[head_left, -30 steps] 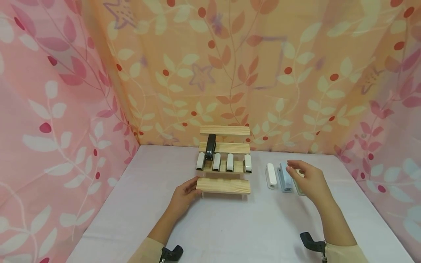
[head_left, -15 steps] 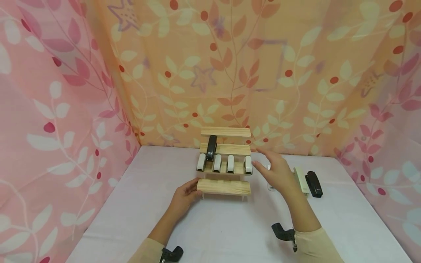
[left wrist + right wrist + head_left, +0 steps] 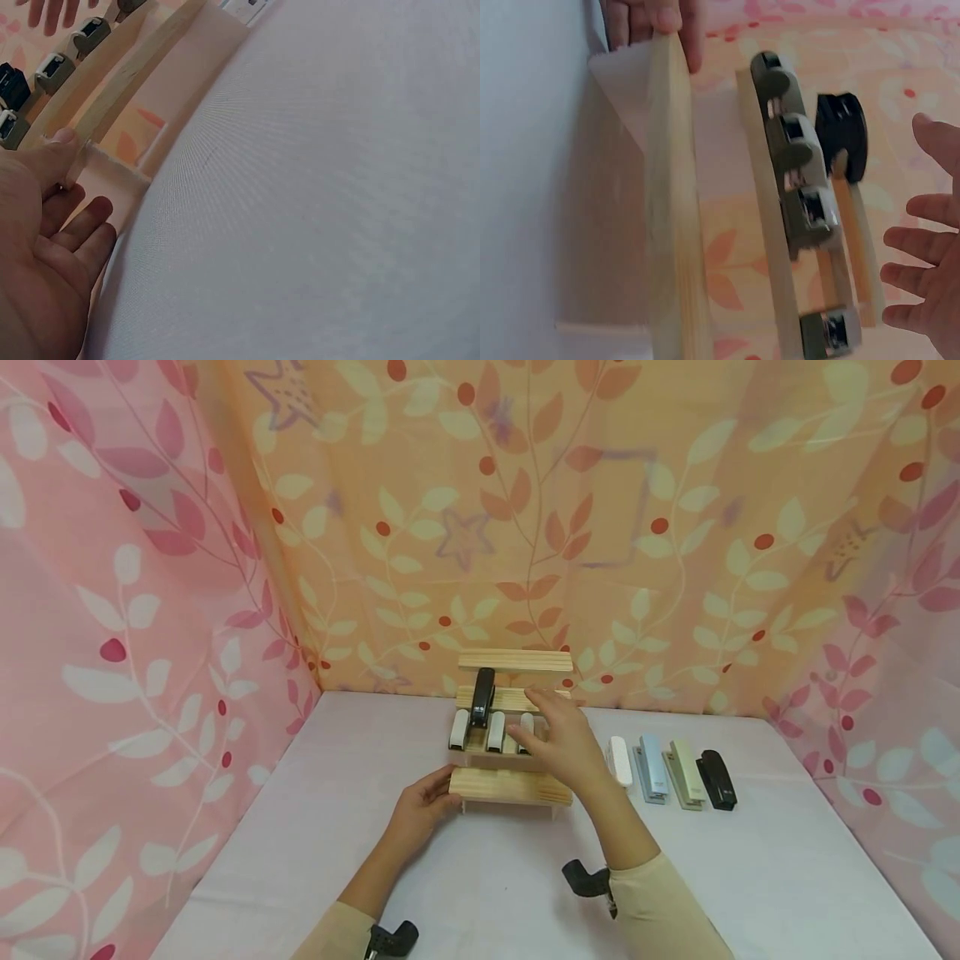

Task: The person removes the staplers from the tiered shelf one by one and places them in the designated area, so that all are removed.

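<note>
A tiered wooden display rack [image 3: 510, 787] stands near the table's back. My left hand [image 3: 418, 814] grips the left end of its lowest shelf; in the left wrist view the thumb lies on the board with the fingers [image 3: 90, 225] bent by the clear support. Several white staplers [image 3: 458, 729] sit in a row on the second shelf. A black stapler [image 3: 482, 697] leans at the left of the shelf above. My right hand [image 3: 564, 745] hovers over the rack's right side, fingers spread and holding nothing; it hides the rightmost white stapler [image 3: 832, 334] in the head view.
To the right of the rack, a white stapler [image 3: 620, 762], a light blue stapler [image 3: 652, 768], a pale green stapler [image 3: 686, 775] and a black stapler [image 3: 717, 780] lie in a row on the white tablecloth [image 3: 495, 893]. Patterned curtains [image 3: 420, 560] close off the back and sides.
My right hand has moved left from above the staplers on the table to the rack, uncovering that row. My left hand has stayed on the lowest shelf.
</note>
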### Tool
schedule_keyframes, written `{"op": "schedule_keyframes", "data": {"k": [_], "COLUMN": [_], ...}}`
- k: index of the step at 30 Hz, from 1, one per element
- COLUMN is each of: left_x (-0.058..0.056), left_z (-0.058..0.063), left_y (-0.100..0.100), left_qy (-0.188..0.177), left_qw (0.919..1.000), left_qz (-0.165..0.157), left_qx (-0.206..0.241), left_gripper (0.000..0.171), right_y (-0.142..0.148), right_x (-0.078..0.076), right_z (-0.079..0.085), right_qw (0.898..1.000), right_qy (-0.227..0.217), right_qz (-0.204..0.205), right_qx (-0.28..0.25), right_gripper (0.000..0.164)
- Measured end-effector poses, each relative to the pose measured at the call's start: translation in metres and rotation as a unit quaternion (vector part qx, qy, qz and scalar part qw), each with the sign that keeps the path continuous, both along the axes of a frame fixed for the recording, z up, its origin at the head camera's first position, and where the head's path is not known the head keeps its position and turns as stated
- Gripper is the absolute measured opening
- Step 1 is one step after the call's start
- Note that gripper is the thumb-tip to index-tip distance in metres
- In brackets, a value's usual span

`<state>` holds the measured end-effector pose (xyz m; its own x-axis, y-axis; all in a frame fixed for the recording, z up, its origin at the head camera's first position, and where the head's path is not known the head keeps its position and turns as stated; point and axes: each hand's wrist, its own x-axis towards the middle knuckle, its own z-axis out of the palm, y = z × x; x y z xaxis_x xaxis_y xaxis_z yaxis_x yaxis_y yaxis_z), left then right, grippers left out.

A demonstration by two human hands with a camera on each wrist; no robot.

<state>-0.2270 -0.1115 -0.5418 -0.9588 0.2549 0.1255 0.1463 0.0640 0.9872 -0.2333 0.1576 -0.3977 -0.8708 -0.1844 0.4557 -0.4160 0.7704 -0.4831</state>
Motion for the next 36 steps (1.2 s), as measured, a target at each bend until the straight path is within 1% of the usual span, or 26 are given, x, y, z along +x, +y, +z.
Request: {"op": "schedule_keyframes", "data": {"k": [5,11,15,19,22,28,31,36], "left_x": [0.0,0.0,0.0,0.001,0.001,0.0,-0.001,-0.002], "left_z": [-0.002,-0.004,-0.004,-0.002,-0.003,-0.003,-0.003,-0.004], "left_y": [0.0,0.0,0.0,0.001,0.001,0.0,0.0,-0.002], "left_qy": [0.001,0.003,0.006,0.006,0.014,0.011,0.011,0.011], "left_qw": [1.0,0.9999,0.9998,0.9998,0.9997,0.9997,0.9997,0.9998], "left_qz": [0.001,-0.005,-0.007,-0.005,-0.008,-0.007,-0.006,-0.004], "left_qx": [-0.003,-0.009,-0.015,-0.02,-0.019,-0.021,-0.021,-0.014], "left_gripper": [0.06,0.06,0.06,0.061,0.062,0.062,0.062,0.062], "right_y": [-0.024,-0.047,-0.057,-0.063,-0.066,-0.071,-0.071,-0.07], "right_x": [-0.012,-0.023,-0.027,-0.031,-0.033,-0.035,-0.036,-0.036], "right_z": [-0.007,-0.017,-0.021,-0.024,-0.027,-0.031,-0.031,-0.03], "right_qw": [1.0,0.997,0.996,0.995,0.995,0.995,0.995,0.996], "right_qy": [0.003,0.006,0.007,0.009,0.022,0.041,0.04,0.03], "right_qz": [-0.017,-0.048,-0.068,-0.08,-0.086,-0.092,-0.09,-0.073], "right_qx": [0.024,0.053,0.059,0.059,0.049,0.013,-0.006,-0.05], "right_gripper": [0.077,0.083,0.088,0.089,0.089,0.083,0.08,0.07]}}
